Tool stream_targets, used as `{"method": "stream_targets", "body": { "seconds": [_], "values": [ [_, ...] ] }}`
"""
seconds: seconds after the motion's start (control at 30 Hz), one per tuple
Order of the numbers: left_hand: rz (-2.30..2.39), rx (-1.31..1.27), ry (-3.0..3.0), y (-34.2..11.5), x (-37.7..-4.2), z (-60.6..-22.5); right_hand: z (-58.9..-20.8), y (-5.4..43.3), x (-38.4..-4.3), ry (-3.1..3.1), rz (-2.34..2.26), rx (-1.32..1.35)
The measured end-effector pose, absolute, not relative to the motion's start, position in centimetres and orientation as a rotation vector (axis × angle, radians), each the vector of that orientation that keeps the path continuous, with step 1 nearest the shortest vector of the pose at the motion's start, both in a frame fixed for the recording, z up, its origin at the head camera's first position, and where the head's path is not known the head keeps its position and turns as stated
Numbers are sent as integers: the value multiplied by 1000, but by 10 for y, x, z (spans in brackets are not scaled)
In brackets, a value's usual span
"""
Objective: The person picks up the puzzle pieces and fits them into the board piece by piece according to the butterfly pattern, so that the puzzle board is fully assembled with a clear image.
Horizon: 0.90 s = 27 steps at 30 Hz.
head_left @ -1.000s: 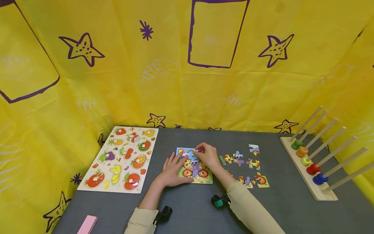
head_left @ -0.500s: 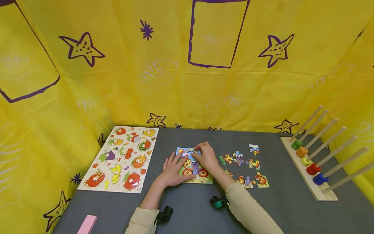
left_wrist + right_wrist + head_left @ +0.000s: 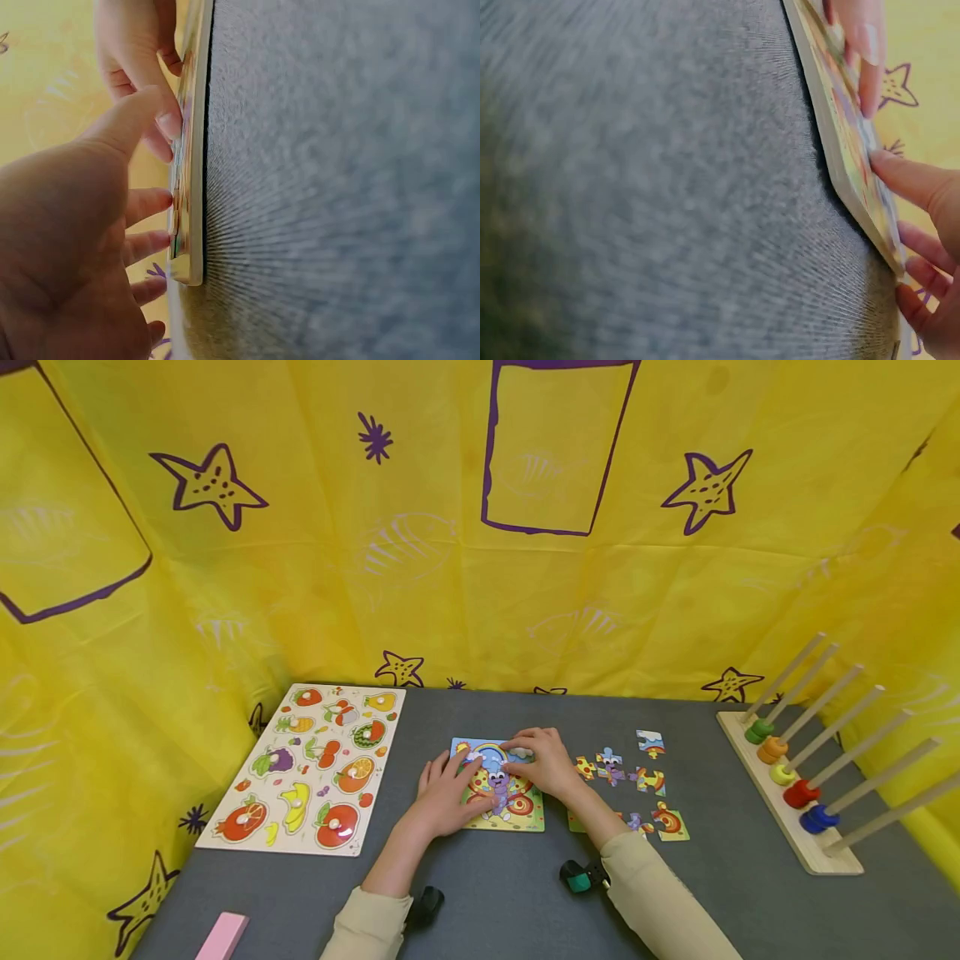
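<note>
A small butterfly jigsaw puzzle point(image 3: 517, 818) lies on the grey table, with a rainbow across its top. My left hand point(image 3: 444, 797) rests on its left part, fingers spread and fairly straight; in the left wrist view its fingertips point(image 3: 159, 201) touch the puzzle's face. At the upper right of the puzzle is my right hand point(image 3: 551, 764). Its thumb and index finger are parted, with part of the picture showing between them. In the right wrist view the right thumb point(image 3: 900, 169) presses the puzzle's face, while the other fingers reach its edge.
Loose jigsaw pieces point(image 3: 651, 781) lie to the right, some partly hidden by the right forearm. A fruit peg board point(image 3: 311, 789) lies at the left. At the far right stands a peg stacker point(image 3: 810, 827) with coloured rings. A pink block point(image 3: 223, 935) sits front left.
The right hand's thumb and index finger were close together at the puzzle's top and are now spread apart. That hand and its wrist shifted slightly right. The left hand stayed nearly still.
</note>
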State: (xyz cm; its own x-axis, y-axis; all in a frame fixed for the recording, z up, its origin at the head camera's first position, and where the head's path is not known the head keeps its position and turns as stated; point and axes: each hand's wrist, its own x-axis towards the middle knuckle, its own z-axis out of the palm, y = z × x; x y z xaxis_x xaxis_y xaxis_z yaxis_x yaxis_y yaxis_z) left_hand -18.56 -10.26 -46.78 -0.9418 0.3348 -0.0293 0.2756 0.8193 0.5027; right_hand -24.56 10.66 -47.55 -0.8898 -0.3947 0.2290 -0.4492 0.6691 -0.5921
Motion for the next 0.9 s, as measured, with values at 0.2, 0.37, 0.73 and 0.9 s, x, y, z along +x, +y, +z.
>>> {"method": "stream_targets", "body": {
  "seconds": [0.2, 0.37, 0.73, 0.9],
  "values": [
    [804, 659, 2887, -95, -192, -462, -478, 106, -249, -2805, 1074, 669],
    [821, 705, 2826, -92, -196, -463, -479, 105, -248, -2821, 1071, 649],
    [497, 676, 2957, -80, -192, -460, -477, 104, -249, -2851, 1105, 551],
    [442, 655, 2987, -77, -190, -460, -476, 113, -247, -2812, 1131, 598]
  ]
}}
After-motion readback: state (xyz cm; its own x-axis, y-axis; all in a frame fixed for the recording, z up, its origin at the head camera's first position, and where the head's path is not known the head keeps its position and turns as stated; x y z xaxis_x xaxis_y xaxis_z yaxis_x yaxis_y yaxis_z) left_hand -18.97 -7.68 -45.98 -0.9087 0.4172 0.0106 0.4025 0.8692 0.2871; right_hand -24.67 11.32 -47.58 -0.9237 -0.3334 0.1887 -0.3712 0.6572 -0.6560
